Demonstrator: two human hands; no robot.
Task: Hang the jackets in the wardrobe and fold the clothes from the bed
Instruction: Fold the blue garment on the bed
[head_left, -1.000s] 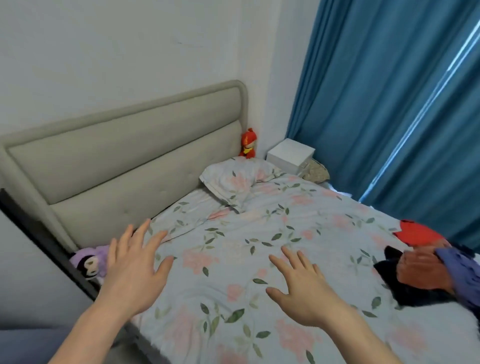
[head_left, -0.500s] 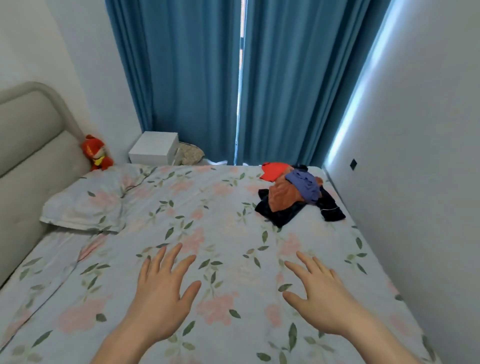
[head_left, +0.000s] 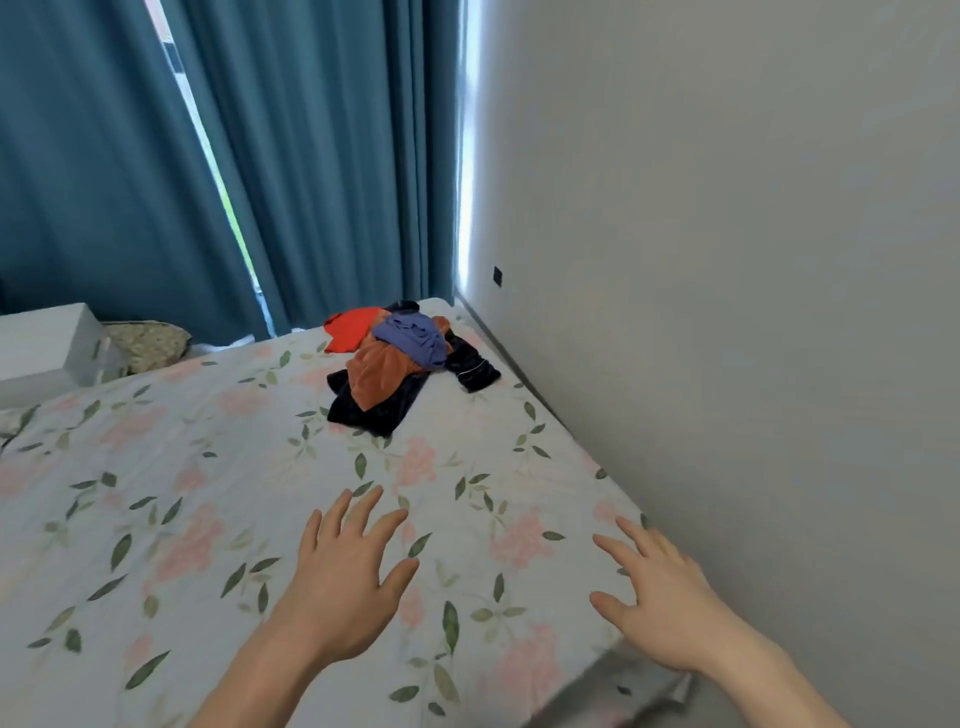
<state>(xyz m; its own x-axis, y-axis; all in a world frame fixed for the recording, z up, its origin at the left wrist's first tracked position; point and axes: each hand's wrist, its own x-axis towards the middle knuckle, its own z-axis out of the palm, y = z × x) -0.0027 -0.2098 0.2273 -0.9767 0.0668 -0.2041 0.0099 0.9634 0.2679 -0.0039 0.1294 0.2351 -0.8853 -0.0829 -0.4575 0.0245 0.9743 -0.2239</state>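
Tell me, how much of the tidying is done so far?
Nothing looks done. The pile of clothes lies unfolded at the bed's far corner. The left hand and right hand hover open and hold nothing. All folding remains; no jackets or wardrobe in view.

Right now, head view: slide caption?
Open left hand and right hand above floral bed; clothes pile untouched.

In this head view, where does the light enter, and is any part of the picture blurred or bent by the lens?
Head view: daylight enters through the curtain gap and a bright strip along the wall at the curtain's right edge. The wide lens bends the curtains and tilts the wall. The clothes pile is fairly sharp; the left hand and right hand look slightly soft.
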